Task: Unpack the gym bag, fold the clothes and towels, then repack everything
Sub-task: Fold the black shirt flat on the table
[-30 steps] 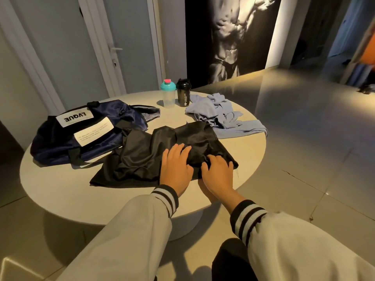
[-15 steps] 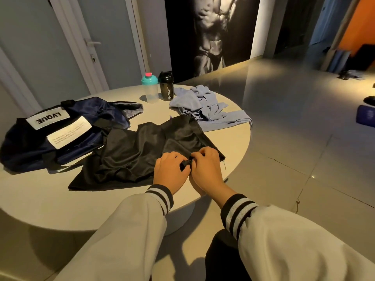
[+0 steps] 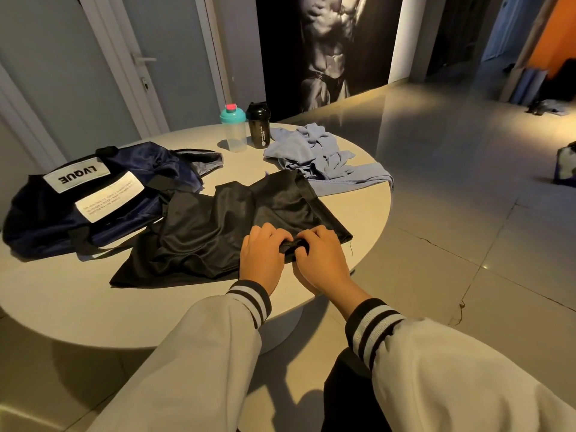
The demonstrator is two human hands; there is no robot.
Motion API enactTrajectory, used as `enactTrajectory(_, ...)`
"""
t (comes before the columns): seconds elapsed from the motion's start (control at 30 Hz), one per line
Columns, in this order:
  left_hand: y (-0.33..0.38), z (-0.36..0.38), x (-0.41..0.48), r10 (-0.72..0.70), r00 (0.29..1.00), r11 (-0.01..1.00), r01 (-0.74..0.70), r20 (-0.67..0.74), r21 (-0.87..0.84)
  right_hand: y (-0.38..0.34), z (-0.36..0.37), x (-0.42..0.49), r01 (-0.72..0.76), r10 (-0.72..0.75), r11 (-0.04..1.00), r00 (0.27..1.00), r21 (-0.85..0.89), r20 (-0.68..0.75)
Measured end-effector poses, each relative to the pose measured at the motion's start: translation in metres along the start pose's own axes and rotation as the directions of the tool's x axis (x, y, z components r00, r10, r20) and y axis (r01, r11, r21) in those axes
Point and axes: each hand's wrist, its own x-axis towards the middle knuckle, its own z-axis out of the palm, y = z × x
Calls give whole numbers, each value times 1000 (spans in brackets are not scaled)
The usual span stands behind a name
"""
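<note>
A shiny black garment (image 3: 218, 232) lies spread across the round white table (image 3: 93, 300). At its near right edge my left hand (image 3: 261, 257) and my right hand (image 3: 321, 260) sit side by side with curled fingers, both pinching a bunched bit of the black cloth between them. To the left a dark navy gym bag (image 3: 93, 198) with white labels lies slumped and open. A crumpled light blue garment (image 3: 321, 157) sits at the table's far right.
Two shaker bottles stand at the table's far edge: a clear one with a teal lid (image 3: 233, 129) and a black one (image 3: 258, 126). Grey doors are behind the table. Shiny tiled floor stretches to the right, with dark items at the far right.
My hands went from lying flat on the black garment to curling together and pinching its edge. The view has shifted a little.
</note>
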Motion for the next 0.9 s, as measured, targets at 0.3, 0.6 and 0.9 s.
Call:
enactTrajectory(0.3,0,8,-4,11,991,999,-4,136,-47,-1,-1,-2,-27,24,987,1000,-157,-17)
enactTrajectory(0.6,-2,6,-6,64,993,973,-40,101,-226,3,3,3,34,-33,998,999,-61,15)
enactTrajectory(0.9,-10,-2,-17,-154,987,978,144,55,151,-6,8,3,68,-77,982,996,-177,-45)
